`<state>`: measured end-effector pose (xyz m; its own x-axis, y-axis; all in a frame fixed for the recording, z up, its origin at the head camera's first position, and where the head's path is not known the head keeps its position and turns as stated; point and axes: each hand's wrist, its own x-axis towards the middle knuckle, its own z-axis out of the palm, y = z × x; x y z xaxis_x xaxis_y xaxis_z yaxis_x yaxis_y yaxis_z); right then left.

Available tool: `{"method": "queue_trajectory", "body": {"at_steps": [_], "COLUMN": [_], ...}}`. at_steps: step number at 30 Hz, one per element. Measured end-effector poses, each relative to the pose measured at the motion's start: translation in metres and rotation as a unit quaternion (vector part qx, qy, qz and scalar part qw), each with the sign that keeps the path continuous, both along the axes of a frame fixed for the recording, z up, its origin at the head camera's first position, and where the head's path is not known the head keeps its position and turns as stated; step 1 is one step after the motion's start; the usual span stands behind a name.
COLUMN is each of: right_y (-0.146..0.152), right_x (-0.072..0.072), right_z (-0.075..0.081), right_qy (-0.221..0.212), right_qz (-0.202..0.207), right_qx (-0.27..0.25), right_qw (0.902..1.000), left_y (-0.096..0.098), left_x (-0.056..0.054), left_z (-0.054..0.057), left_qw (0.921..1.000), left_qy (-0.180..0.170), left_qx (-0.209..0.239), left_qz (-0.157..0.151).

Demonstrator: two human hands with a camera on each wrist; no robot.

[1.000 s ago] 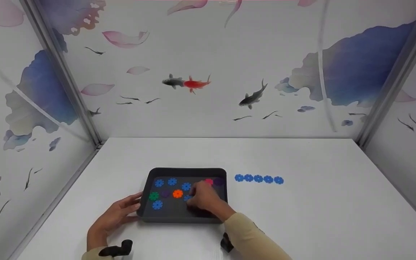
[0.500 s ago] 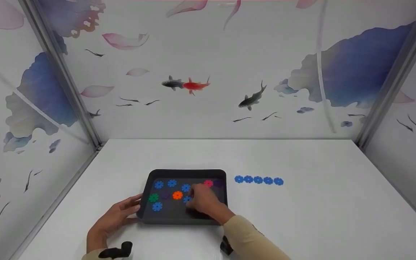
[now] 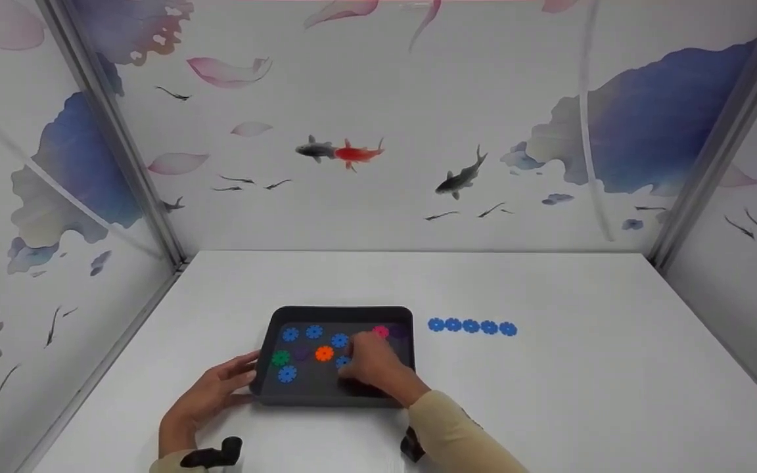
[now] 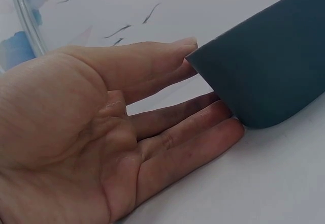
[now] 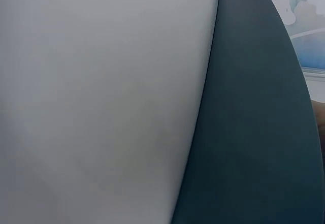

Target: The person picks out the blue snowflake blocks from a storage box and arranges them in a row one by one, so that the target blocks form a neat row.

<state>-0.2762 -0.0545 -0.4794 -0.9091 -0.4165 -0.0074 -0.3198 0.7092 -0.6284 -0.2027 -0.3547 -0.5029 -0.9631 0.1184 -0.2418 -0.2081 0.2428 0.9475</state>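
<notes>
A dark grey rectangular tray (image 3: 332, 401) lies on the white table. At its left side is my left hand (image 3: 211, 391), thumb and fingers fairly straight. In the left wrist view, that hand's fingertips (image 4: 231, 130) touch the tray's outer wall (image 4: 264, 76). My right hand (image 3: 378, 361) reaches over the right part of the tray, fingers bent down with a blue snowflake disc (image 3: 343, 362) between thumb and index finger. The hand hides part of this disc. Mostly the tray's outer wall (image 5: 249, 112) fills the right wrist view.
Inside the tray lie several more flower-shaped discs, among them a green disc (image 3: 280, 358), an orange disc (image 3: 324, 353), a pink disc (image 3: 380, 332) and dark purple ones. Right of the tray, a row of blue discs (image 3: 471, 326) lies on the table. Printed walls enclose the table.
The blue disc at my right fingertips shows a little more of its face than a second ago. Both hands and the tray stay in nearly the same place.
</notes>
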Motion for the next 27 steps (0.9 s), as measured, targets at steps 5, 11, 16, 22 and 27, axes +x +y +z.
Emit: {"method": "queue_trajectory", "body": {"at_steps": [5,11,16,22,27], "right_y": [0.004,0.013,0.027,0.049,0.069], "right_x": [0.004,0.007,0.007,0.000,-0.007], "right_z": [0.003,0.013,0.023,0.029,0.034], "right_qy": [0.025,0.066,0.093,0.117,0.103], "right_qz": [0.005,0.000,0.000,-0.002,-0.029], "right_qx": [-0.019,-0.028,-0.042,-0.089,-0.109], "right_qw": [0.9995,0.9974,0.9947,0.9891,0.9883], "left_y": [0.000,0.001,0.001,0.000,0.001], "left_x": [-0.001,-0.001,0.000,-0.001,0.000], "left_z": [-0.001,0.001,0.001,0.001,0.002], "left_qw": [1.0000,0.9999,0.9999,0.9999,0.9999], "left_qy": [0.000,-0.002,-0.004,-0.010,-0.009], "left_qx": [0.010,0.012,0.007,0.010,0.007], "left_qz": [0.000,0.005,0.010,0.010,0.007]}}
